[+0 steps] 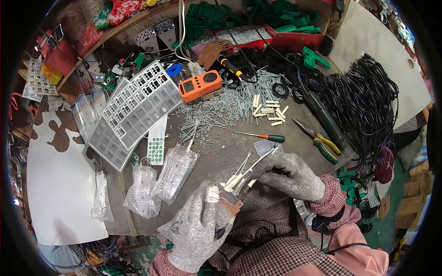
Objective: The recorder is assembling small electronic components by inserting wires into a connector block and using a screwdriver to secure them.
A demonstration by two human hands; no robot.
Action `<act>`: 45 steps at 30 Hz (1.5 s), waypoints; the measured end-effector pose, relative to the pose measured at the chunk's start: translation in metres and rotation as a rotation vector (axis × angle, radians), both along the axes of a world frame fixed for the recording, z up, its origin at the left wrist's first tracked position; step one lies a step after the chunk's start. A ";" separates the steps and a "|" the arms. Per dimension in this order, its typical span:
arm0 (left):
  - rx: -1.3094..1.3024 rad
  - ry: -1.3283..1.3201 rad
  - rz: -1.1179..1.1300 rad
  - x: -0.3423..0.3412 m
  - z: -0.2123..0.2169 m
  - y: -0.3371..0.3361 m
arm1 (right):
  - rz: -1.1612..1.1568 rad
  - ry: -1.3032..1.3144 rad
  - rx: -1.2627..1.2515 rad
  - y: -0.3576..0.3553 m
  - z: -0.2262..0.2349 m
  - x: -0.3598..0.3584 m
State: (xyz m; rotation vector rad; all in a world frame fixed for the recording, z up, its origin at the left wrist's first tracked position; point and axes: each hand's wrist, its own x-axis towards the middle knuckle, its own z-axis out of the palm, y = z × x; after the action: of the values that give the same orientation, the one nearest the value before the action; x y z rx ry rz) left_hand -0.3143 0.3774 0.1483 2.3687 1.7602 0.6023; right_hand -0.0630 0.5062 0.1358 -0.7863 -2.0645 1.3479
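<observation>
My left hand [198,225], in a grey knit glove, grips a small flat metal part with wires [231,201] near the table's front edge. Clear plastic covers its lower portion, and the palm side is hidden. White wires [244,166] and cream sleeves rise from the part's top. In a matching glove, my right hand [294,177] has its fingers curled and pinched at those white wires, just right of the part. Three bubble-wrapped parts lie to the left, among them a larger wrapped part [175,175] with wires sticking out. Loose cream ceramic-looking tubes [269,110] lie farther off.
A green-handled screwdriver [264,136], pliers [317,141] and a dark green soldering-iron-like tool [324,122] lie right of centre. Behind are scattered screws [207,115] and an orange meter [200,86]. Black cables [363,99] pile at right; printed label sheets [138,106] at left.
</observation>
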 end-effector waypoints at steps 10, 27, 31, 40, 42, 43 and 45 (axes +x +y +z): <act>-0.019 -0.103 -0.011 0.003 0.012 0.002 | 0.024 0.016 -0.152 -0.003 -0.009 -0.002; 0.000 0.265 0.005 0.004 0.016 -0.006 | -0.019 -0.046 -0.054 -0.015 0.007 -0.005; 0.011 0.293 0.022 0.005 0.018 -0.006 | -0.055 0.023 -0.051 -0.019 0.003 -0.008; 0.113 0.374 0.006 0.005 0.013 -0.001 | -0.035 0.028 0.039 -0.016 0.003 -0.005; 0.088 0.380 0.014 0.006 0.014 0.000 | -0.038 -0.011 0.042 -0.016 0.005 -0.005; 0.087 0.381 0.016 0.005 0.015 -0.001 | -0.051 -0.013 0.017 -0.016 0.006 -0.006; 0.056 0.349 0.039 0.004 0.016 -0.002 | -0.057 -0.007 -0.001 -0.015 0.007 -0.009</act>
State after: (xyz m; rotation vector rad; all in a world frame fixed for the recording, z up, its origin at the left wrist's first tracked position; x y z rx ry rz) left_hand -0.3106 0.3755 0.1647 2.6114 1.9471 0.2544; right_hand -0.0718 0.4914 0.1433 -0.8446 -2.0312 1.3175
